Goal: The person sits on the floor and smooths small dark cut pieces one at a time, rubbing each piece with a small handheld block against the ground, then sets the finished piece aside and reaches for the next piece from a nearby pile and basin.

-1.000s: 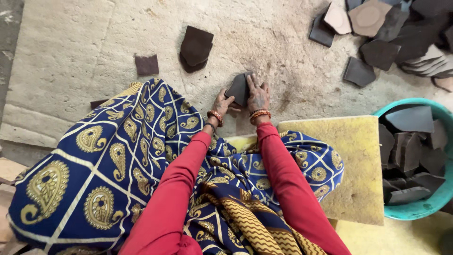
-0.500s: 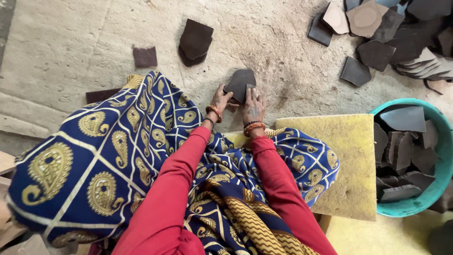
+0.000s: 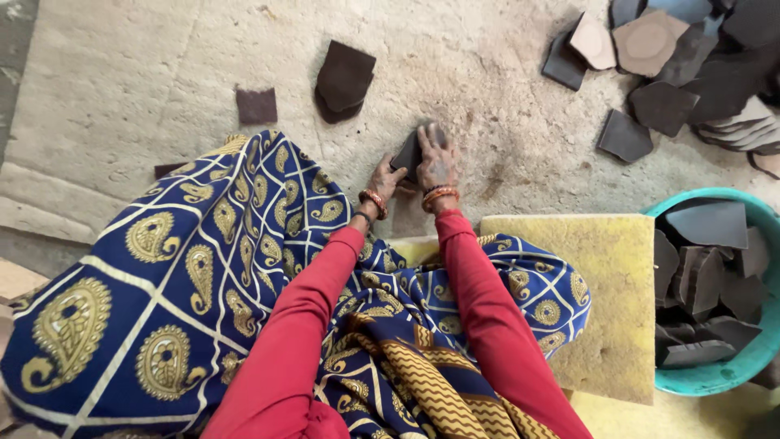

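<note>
A dark flat slab piece [image 3: 409, 151] lies on the rough stone ground just ahead of my knees. My right hand [image 3: 437, 166] presses flat on top of it, fingers spread over its far edge. My left hand [image 3: 385, 179] grips its left side. Both wrists wear orange bangles, and my sleeves are red. A blue cloth with gold paisley [image 3: 211, 268] covers my lap and legs.
Two stacked dark pieces [image 3: 344, 80] and a small square one [image 3: 256, 106] lie further out on the ground. A pile of dark and tan pieces [image 3: 666, 73] sits at the top right. A teal basin [image 3: 760, 358] holds several dark pieces. A yellow pad [image 3: 617, 284] lies to my right.
The slab piece has been pressed and shifted on the ground under both hands, and my right hand now lies over more of it. The view has also moved a little.
</note>
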